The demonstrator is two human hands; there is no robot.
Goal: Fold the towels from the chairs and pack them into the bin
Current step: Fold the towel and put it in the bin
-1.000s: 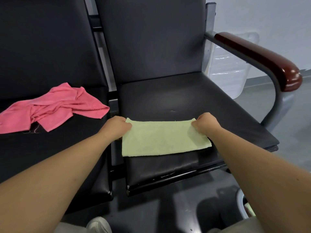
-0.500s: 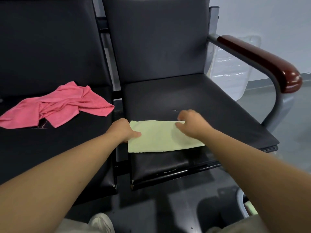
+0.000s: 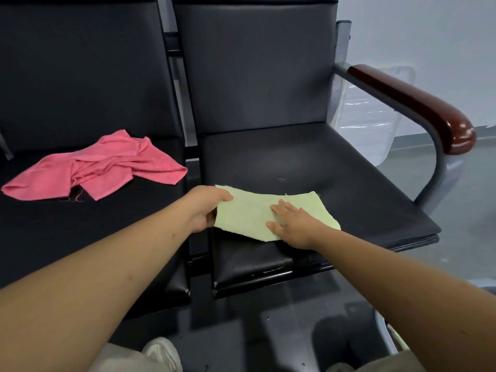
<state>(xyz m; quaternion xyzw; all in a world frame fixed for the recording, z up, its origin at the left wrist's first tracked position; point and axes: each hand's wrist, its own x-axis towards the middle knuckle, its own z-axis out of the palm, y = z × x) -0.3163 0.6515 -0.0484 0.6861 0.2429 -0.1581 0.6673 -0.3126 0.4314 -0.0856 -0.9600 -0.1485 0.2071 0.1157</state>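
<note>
A folded pale green towel (image 3: 248,214) lies on the seat of the right-hand black chair (image 3: 308,159), near that seat's front left corner, its long side running along the front edge; its near edge curves unevenly and its right end reaches toward the middle of the seat. The left hand (image 3: 204,209) pinches the towel's left edge, thumb on top and fingers tucked beneath, right at the left edge of the seat; the right hand (image 3: 294,224) rests flat on the towel's right half, fingers straight and spread, palm down, grasping nothing. A crumpled pink towel (image 3: 99,165) lies unfolded on the seat of the left-hand black chair (image 3: 80,232), toward the back edge, one corner reaching the seat's right edge; it is well apart from both hands. A dark red armrest (image 3: 413,106) runs along the right chair's right side; a translucent plastic container (image 3: 370,116) stands behind it; a pale shoe (image 3: 163,353) shows on the floor below.
</note>
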